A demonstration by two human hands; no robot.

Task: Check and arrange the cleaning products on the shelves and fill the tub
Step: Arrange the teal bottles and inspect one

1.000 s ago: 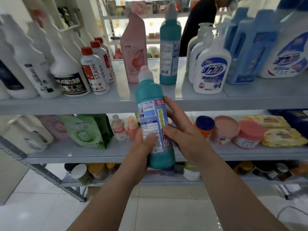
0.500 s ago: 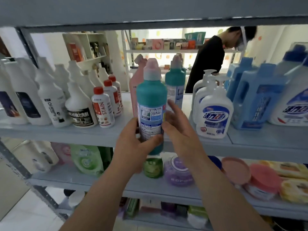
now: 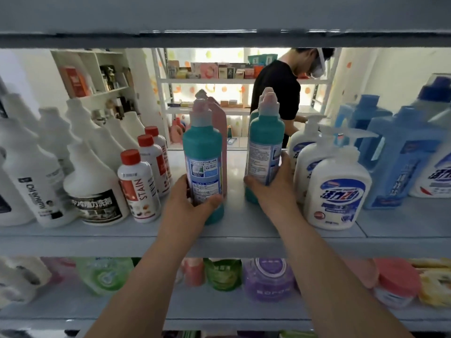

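1. Left hand (image 3: 192,203): fingers curled round the lower half of the left teal bottle (image 3: 203,152). The bottle is upright near the front edge of the shelf (image 3: 231,242), just in front of a pink bottle (image 3: 219,123).
2. Right hand (image 3: 271,191): fingers wrapped round the right teal bottle (image 3: 266,140), which is upright, further back and just beside the white pump bottles (image 3: 336,191).
3. STAIN bottles (image 3: 140,191) stand left of the left teal bottle, not touching it.

teal bottles (image 3: 203,152): 3 | red-capped bottles (image 3: 140,189): 3 | white pump bottles (image 3: 338,189): 3 | pink bottle (image 3: 218,123): 1
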